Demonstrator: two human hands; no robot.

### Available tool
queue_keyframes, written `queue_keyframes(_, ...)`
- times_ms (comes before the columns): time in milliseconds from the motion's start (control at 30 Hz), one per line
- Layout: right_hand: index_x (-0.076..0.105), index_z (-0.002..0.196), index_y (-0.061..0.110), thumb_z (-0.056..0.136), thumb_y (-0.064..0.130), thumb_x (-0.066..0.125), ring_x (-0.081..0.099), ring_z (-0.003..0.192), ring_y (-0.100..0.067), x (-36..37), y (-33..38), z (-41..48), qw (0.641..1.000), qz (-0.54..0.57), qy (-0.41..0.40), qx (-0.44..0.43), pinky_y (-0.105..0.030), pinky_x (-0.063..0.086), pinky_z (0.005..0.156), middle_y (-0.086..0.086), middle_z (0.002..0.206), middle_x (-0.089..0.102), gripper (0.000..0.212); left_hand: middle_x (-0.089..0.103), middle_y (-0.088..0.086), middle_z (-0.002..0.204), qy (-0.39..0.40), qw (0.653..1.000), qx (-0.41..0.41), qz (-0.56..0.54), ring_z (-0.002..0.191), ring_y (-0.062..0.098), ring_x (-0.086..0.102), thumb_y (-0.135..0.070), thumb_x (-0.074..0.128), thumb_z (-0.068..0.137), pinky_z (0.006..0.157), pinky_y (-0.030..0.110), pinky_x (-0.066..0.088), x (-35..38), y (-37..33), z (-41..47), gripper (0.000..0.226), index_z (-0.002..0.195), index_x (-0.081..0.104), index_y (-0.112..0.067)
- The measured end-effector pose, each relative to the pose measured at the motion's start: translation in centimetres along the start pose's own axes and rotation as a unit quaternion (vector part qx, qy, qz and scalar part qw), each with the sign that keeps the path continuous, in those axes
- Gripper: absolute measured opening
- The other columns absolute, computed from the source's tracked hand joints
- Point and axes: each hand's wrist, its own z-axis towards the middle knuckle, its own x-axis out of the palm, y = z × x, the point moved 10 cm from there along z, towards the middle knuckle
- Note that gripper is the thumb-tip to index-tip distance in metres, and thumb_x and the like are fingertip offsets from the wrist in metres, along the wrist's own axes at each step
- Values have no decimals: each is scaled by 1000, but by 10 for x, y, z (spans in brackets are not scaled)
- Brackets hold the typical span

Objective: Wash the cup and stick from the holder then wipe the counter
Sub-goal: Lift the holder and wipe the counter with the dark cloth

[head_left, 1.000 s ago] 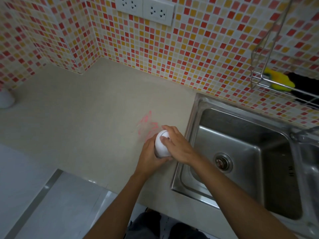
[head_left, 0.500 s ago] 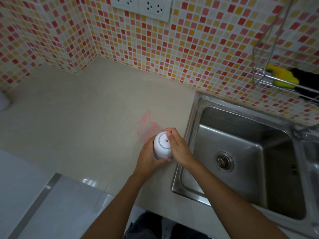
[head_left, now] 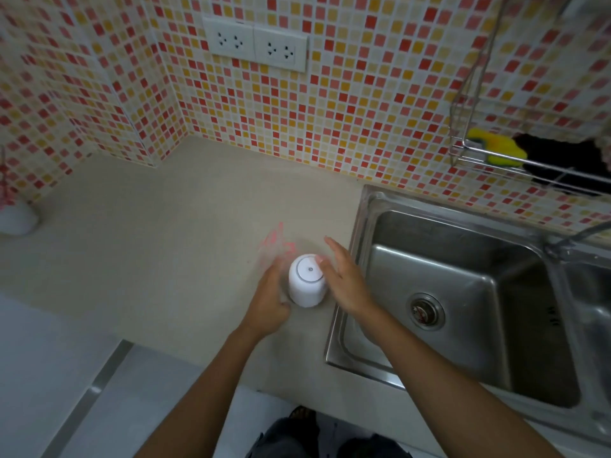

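A white cup [head_left: 306,281] stands upside down on the beige counter [head_left: 158,246], just left of the sink. My left hand [head_left: 269,302] is beside its left wall, fingers blurred and spread. My right hand [head_left: 344,279] is flat and open at the cup's right side, fingertips near the upturned base. Neither hand grips the cup. A pink smear [head_left: 277,241] marks the counter just behind the cup. At the far left edge a white holder [head_left: 16,219] stands with a thin stick [head_left: 4,175] rising from it.
A steel sink [head_left: 463,292] with a drain [head_left: 425,310] lies to the right, a faucet spout [head_left: 575,238] over it. A wire rack [head_left: 529,160] on the tiled wall holds a yellow sponge [head_left: 496,148] and a black cloth [head_left: 562,160]. Wall sockets [head_left: 254,44] sit above.
Both hands were closed around the upturned cup; now they have let go and opened on either side of it. The cup stands by itself on the counter.
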Motion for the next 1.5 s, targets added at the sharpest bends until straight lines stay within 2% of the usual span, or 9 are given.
queue_keyframes(133, 24, 150, 22, 98, 44, 44, 3, 147, -12, -34, -16, -28, 993, -101, -58, -26, -39, 9, 120, 1, 159, 17, 60, 25, 16, 156, -119, 984, -89, 101, 146, 31, 22, 3, 53, 69, 118, 27, 11, -49, 7, -10, 85, 148, 23, 1)
queue_keyframes(300, 13, 153, 22, 96, 53, 40, -11, 147, -17, -80, -53, -58, 977, -201, -66, -8, -45, 5, 120, 0, 161, -3, 71, 14, 19, 159, -177, 967, -37, 177, 148, 30, 12, -18, 48, 77, 120, 33, 8, -48, -49, 14, 82, 150, 15, -1)
queue_keyframes(533, 18, 152, 14, 91, 30, 60, -5, 148, -19, -234, -37, -64, 956, -203, -211, -24, -46, 18, 119, -3, 161, 0, 75, 3, 15, 161, -98, 966, 119, 208, 150, 27, 0, -25, 47, 91, 122, 39, 7, 60, -186, 88, 75, 152, 9, -4)
queue_keyframes(733, 22, 150, 12, 95, 21, 52, 3, 148, -19, -385, 10, -40, 912, -213, -345, -67, -38, 18, 118, -7, 161, 9, 63, -5, 9, 162, -49, 930, 232, 280, 150, 21, -7, -37, 34, 101, 123, 40, 0, 160, -307, 163, 68, 153, 1, -9)
queue_keyframes(900, 15, 151, 14, 97, 29, 50, 6, 148, -25, -434, -9, 19, 931, -235, -279, -4, -43, 18, 119, -9, 160, 9, 66, -9, 8, 162, -17, 897, 190, 398, 148, 19, -12, -52, 14, 101, 123, 44, 0, 198, -321, 220, 68, 152, -4, -11)
queue_keyframes(1033, 3, 152, 29, 87, 63, 51, -3, 146, -36, -429, -48, 65, 953, -246, -104, 141, -54, 12, 116, -7, 161, -3, 88, -6, 7, 162, -11, 877, 168, 451, 149, 20, -9, -57, -11, 90, 122, 42, -5, 207, -314, 229, 76, 151, -4, -12)
queue_keyframes(1133, 9, 152, 26, 78, 73, 51, 14, 144, -37, -416, -63, 85, 938, -294, 5, 185, -52, 13, 117, -9, 159, 15, 97, -7, 7, 162, -8, 877, 164, 452, 149, 20, -11, -60, -21, 85, 120, 39, -10, 207, -312, 232, 84, 151, -5, -12)
queue_keyframes(1333, 46, 130, 33, 75, 37, 60, 45, 119, -40, -435, -69, 95, 927, -327, -61, 173, -51, 42, 98, -10, 129, 52, 57, -10, 4, 162, 1, 878, 156, 452, 143, 13, -20, -57, -7, 94, 115, 35, -17, 207, -312, 233, 73, 152, -6, -13)
queue_keyframes(1500, 50, 116, 21, 86, 7, 59, 48, 107, -38, -459, -71, 93, 901, -387, -135, 144, -46, 45, 94, -14, 119, 44, 34, -11, 2, 162, 15, 882, 147, 447, 147, 15, -17, -56, -3, 94, 116, 36, -17, 208, -310, 234, 72, 152, -7, -15)
